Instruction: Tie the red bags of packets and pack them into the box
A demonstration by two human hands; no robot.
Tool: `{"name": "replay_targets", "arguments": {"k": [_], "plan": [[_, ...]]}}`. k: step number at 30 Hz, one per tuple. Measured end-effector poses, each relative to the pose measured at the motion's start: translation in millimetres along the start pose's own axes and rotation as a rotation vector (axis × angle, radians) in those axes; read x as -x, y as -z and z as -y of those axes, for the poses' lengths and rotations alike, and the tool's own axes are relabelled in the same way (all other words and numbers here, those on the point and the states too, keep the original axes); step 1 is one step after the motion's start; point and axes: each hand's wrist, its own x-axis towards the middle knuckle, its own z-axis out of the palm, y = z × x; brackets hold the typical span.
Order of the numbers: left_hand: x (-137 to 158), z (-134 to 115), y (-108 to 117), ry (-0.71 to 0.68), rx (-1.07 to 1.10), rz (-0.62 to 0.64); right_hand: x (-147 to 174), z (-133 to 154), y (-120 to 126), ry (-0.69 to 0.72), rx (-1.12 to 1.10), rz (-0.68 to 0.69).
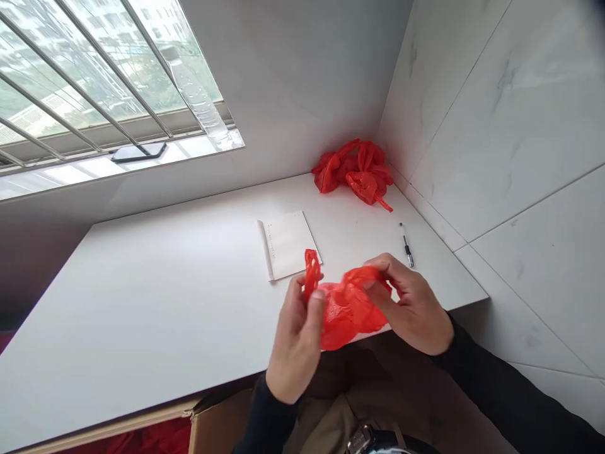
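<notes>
I see a white counter (165, 284) spanning the middle of the frame; on it I make out a pale notepad (290, 243) near the centre, a crumpled red plastic bundle (331, 169) toward the upper right, and a pen (408, 252) at centre right.

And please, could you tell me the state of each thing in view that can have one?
Thin red plastic bag: crumpled, held by left hand and right hand
Red plastic heap in the corner: crumpled, unheld
White rectangular paper pad: lying flat
Slim black-and-clear pen: lying down, cap unclear
Clear ribbed plastic bottle: standing upright, contents unclear
Flat black-edged rectangular object: lying flat
Brown cardboard box: open, red material inside
</notes>
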Motion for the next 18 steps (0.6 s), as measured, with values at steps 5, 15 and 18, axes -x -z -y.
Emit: {"name": "replay_targets", "arguments": {"k": [5,15,18], "plan": [[1,-8,-7,-0.021,-0.152,0.013,-11,9,-12,0.177,0.14,0.251],[-4,-3,9,0.252,0.245,0.311,-19,17,-5,0.1,-0.028,0.117],[-6,-4,15,0.211,0.403,0.218,-8,19,-5,0.208,-0.02,0.138]]}}
